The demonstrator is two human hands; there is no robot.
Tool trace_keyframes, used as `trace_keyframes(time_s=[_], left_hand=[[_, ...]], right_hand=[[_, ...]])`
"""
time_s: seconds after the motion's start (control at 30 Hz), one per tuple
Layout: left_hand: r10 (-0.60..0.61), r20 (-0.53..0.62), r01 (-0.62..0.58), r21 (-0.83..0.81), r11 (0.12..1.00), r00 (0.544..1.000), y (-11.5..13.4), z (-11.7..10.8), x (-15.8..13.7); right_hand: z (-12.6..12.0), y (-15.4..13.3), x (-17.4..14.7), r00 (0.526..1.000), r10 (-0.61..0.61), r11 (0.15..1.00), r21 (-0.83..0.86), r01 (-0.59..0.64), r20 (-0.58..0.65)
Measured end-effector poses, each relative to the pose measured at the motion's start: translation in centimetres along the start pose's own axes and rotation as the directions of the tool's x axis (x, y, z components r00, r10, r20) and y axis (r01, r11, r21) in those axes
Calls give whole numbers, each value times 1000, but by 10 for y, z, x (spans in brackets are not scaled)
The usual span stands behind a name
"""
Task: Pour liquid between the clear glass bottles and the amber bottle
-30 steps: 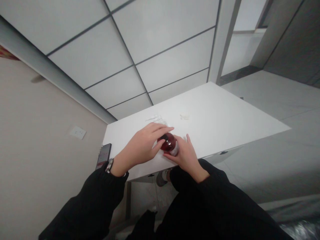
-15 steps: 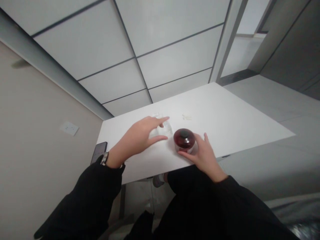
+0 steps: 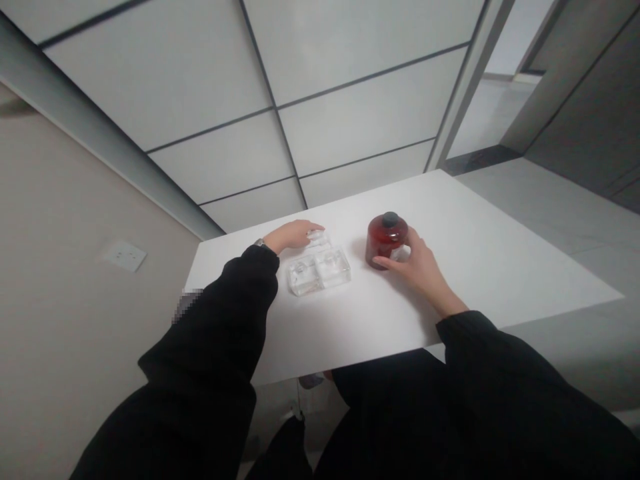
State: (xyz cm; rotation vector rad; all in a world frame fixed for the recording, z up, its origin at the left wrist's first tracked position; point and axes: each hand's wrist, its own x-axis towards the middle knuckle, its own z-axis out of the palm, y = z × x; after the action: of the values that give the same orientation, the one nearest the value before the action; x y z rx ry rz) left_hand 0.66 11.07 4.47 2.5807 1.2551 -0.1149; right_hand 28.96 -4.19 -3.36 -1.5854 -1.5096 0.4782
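A red see-through bottle (image 3: 384, 241) with a dark cap stands upright on the white table (image 3: 350, 333). The fingers and thumb of my right hand (image 3: 419, 263) are wrapped round its right and near sides. To the left of it lies a clear plastic box (image 3: 333, 273) split into compartments; small clear things inside are too faint to name. Just behind that box, my left hand (image 3: 290, 235) reaches to a small clear plastic piece (image 3: 317, 236), which sits between its thumb and fingers. The fingertips are partly hidden there.
At the table's left edge a dark, pixelated object (image 3: 186, 305) shows beside my left sleeve. A wall socket (image 3: 125, 256) is on the left wall. White panels (image 3: 370, 143) with dark strips rise behind the table's far edge.
The bottle has moved away from me and to the right with my right hand on it. My left hand has gone from above the clear box to behind it, uncovering the box.
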Motion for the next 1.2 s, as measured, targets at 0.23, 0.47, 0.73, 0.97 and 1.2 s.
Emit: trace_keyframes(time_s=[0.23, 0.47, 0.73, 0.97, 1.2], left_hand=[[-43, -65, 41, -25, 999, 997, -6, -12, -13], [-269, -609, -209, -598, 774, 746, 7, -38, -100], [-387, -633, -315, -715, 624, 670, 33, 10, -136], [-246, -626, -297, -633, 715, 740, 35, 29, -137], [-82, -516, -191, -454, 871, 853, 30, 42, -138]], right_hand=[[-33, -28, -30, 905, -170, 985, -40, 168, -391], [-38, -118, -5, 835, -545, 814, -284, 507, -70], [46, -148, 86, 755, -210, 688, -454, 566, 622], [78, -121, 120, 661, -47, 649, -480, 590, 749], [87, -114, 117, 631, 32, 618, -512, 597, 775]])
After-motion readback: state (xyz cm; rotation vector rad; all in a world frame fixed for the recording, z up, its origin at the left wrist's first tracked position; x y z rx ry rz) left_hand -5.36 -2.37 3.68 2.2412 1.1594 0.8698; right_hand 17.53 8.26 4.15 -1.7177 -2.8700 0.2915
